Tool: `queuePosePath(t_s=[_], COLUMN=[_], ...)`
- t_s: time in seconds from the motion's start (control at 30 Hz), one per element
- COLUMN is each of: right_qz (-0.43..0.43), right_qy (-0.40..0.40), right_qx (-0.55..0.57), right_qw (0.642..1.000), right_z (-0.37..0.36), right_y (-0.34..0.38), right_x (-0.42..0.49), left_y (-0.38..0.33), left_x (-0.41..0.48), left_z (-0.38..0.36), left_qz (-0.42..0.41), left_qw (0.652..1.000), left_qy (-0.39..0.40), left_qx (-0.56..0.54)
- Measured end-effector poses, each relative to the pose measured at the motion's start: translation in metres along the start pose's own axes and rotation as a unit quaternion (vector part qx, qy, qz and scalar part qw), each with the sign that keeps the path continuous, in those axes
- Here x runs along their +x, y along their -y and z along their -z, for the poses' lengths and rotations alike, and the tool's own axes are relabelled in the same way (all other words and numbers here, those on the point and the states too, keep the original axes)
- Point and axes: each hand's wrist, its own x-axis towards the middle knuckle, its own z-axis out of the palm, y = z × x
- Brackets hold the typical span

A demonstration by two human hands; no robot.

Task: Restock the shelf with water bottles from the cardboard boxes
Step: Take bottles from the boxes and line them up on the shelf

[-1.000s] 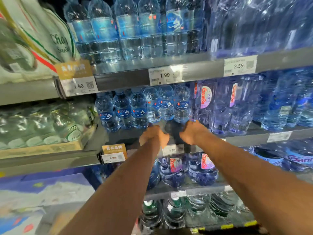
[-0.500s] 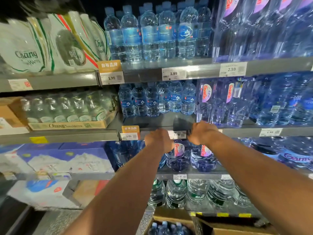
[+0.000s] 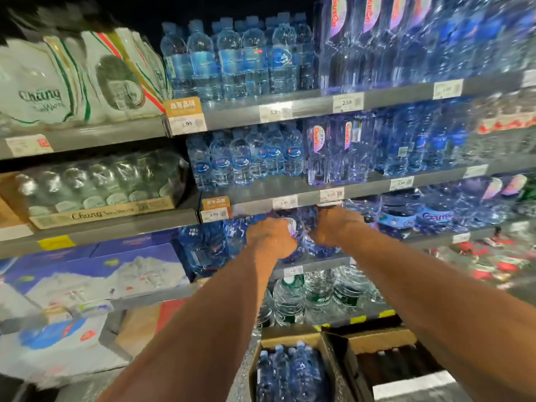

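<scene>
Supermarket aisle: grey metal shelf. Small clear blue-labelled plastic water bottles ranked at middle tier rear, front bare. Open brown cardboard box stocked, on floor. Left grip, right grip before lower tier, closure indiscernible through blur. Judged step: fetching; box bottles to be lifted next.

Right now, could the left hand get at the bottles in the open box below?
Probably yes. The box is open on top, its bottles stand uncovered, and nothing lies between them and the left hand, which is up at the shelf; whether it holds anything is unclear.
</scene>
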Motion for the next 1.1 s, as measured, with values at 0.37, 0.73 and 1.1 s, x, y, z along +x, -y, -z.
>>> queuePosePath(t_s=[0.37,0.73,1.1], right_qz=[-0.050,-0.072,-0.077], right_qy=[0.017,0.022,0.084], right_qx=[0.009,-0.016,-0.033], right_qw=[0.999,0.997,0.993], right_z=[-0.010,-0.041,-0.076], right_y=[-0.114,-0.301,-0.345], right_x=[-0.055,-0.076,-0.024], left_y=[-0.120,-0.301,-0.347], left_x=[-0.028,-0.017,0.031], left_z=[-0.016,-0.071,-0.106], left_qz=[-0.034,-0.039,-0.043], left_qw=[0.999,0.996,0.993], left_qy=[0.024,0.074,0.113], left_qx=[-0.007,-0.027,0.001])
